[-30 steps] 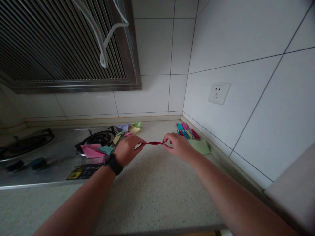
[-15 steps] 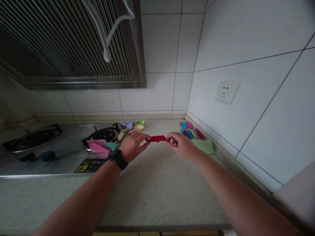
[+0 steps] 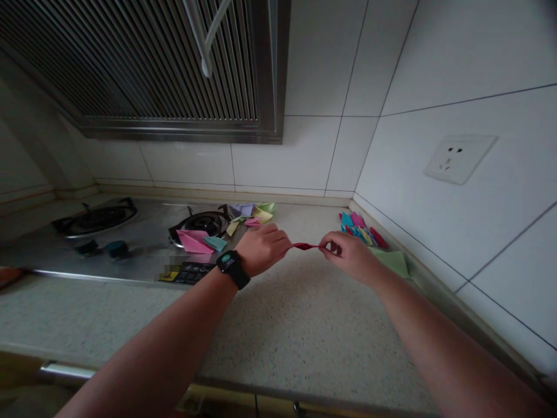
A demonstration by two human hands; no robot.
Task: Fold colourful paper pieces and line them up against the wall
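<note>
A narrow piece of folded red paper [image 3: 306,246] is stretched between my two hands above the counter, looking twisted in its middle. My left hand [image 3: 264,247], with a black watch on the wrist, pinches its left end. The right end sits between the thumb and forefinger of my right hand [image 3: 348,254]. Just behind my right hand lies a pile of small folded papers [image 3: 359,226] in blue, pink, red and yellow. A pale green paper sheet [image 3: 391,261] is partly hidden by my right forearm.
Pastel folded papers [image 3: 255,213] lie beside the right burner [image 3: 204,222]. A pink folded paper [image 3: 194,241] and a teal one [image 3: 214,242] rest on the stove [image 3: 148,244]. The range hood [image 3: 183,130] hangs above; a tiled wall with a socket [image 3: 459,158] stands right.
The red paper has gone from a flat, wider strip to a thin twisted one. My left hand has rolled over, knuckles up. The camera view has turned left.
</note>
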